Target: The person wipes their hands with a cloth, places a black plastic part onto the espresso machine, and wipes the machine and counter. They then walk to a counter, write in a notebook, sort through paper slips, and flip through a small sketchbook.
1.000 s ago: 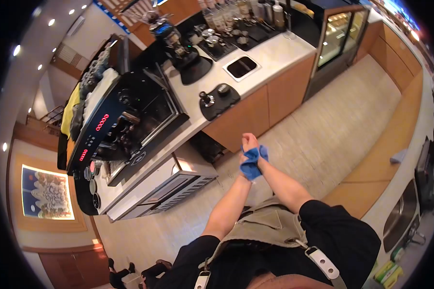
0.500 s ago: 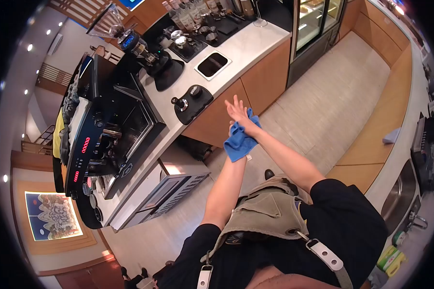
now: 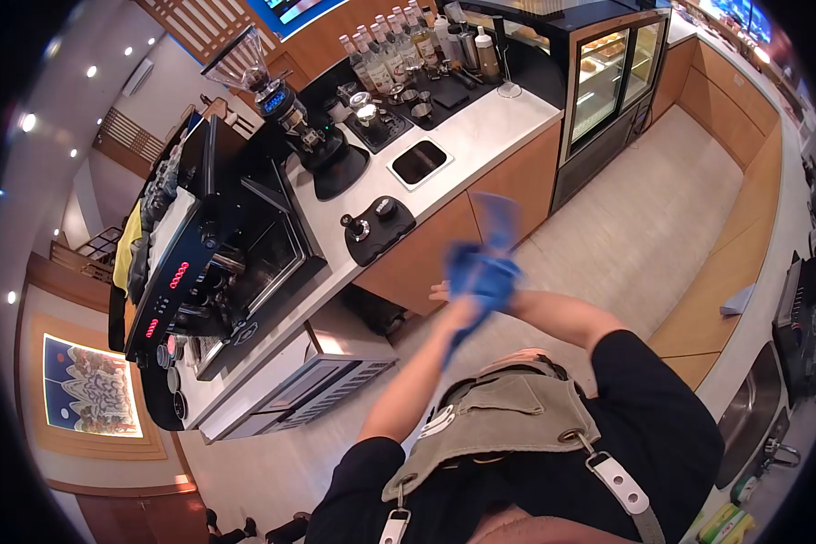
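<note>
A blue cloth is bunched where my two hands meet in front of the apron, its upper end flung up and smeared by motion. My left hand reaches in from the lower left, closed on the cloth, much of it covered. From the right comes my right hand, mostly behind the cloth and against it. Some fingertips poke out left of the left wrist; they seem to belong to the right hand. Whether the right fingers grip the cloth is hidden.
An espresso machine and a grinder line the left counter. Tampers rest on a black mat near a recessed bin. Syrup bottles stand behind. A display fridge adjoins. To the right is a sink.
The right hand, spread on top of the cloth before, has dropped behind it. The cloth has swung out into a long blurred shape, and both hands are nearer my body. The view has shifted slightly.
</note>
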### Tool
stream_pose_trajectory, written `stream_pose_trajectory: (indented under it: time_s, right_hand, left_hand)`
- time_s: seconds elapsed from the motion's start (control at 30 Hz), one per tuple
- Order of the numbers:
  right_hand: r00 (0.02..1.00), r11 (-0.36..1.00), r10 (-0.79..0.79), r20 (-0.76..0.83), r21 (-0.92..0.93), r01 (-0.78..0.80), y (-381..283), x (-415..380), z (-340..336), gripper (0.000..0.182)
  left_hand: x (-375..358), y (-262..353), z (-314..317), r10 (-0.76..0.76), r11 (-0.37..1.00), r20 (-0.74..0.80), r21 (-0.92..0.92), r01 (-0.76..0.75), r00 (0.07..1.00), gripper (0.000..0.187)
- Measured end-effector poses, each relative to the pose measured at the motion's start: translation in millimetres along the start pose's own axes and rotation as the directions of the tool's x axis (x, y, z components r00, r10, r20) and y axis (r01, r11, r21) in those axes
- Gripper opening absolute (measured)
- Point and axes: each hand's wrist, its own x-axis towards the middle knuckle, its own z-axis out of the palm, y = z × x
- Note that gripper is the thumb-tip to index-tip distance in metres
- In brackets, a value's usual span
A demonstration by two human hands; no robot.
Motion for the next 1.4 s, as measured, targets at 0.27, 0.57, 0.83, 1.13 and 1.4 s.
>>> stream_pose_trajectory:
  time_s: [0.27, 0.57, 0.83, 1.13, 1.4]
  right_hand:
    - [0.998, 0.957, -0.002, 0.066, -0.289, 0.021, 19.2, -16.7, 27.2, 0.039]
    - [0.947, 0.975, 0.186, 0.263, -0.168, -0.145, -2.6, -20.5, -27.0, 0.038]
    - [0.899, 0.928, 0.371, 0.233, -0.115, -0.354, -93.0, -8.7, -140.7, 0.038]
    - [0.87, 0.853, 0.192, -0.454, 0.515, 0.081, -169.4, 64.1, -183.4, 0.031]
    - [0.767, -0.145, 0.458, -0.449, 0.814, 0.563, -228.8, 144.1, -131.9, 0.066]
  left_hand:
    - [-38.5, -54.8, 61.9, 0.001, 0.982, -0.31, -0.18, -0.06, 0.951, 0.057]
    - [-31.0, -47.9, 38.7, -0.1, 0.983, -0.479, -0.183, 0.012, 0.872, 0.055]
    - [-69.6, -94.4, 2.7, -0.286, 0.958, -0.523, -0.143, 0.248, 0.803, 0.047]
    - [-102.6, -138.7, -105.6, -0.665, 0.3, -0.099, -0.943, 0.142, 0.74, 0.048]
    - [-72.4, -138.8, -145.4, -0.794, -0.194, -0.029, -0.934, -0.299, 0.607, 0.038]
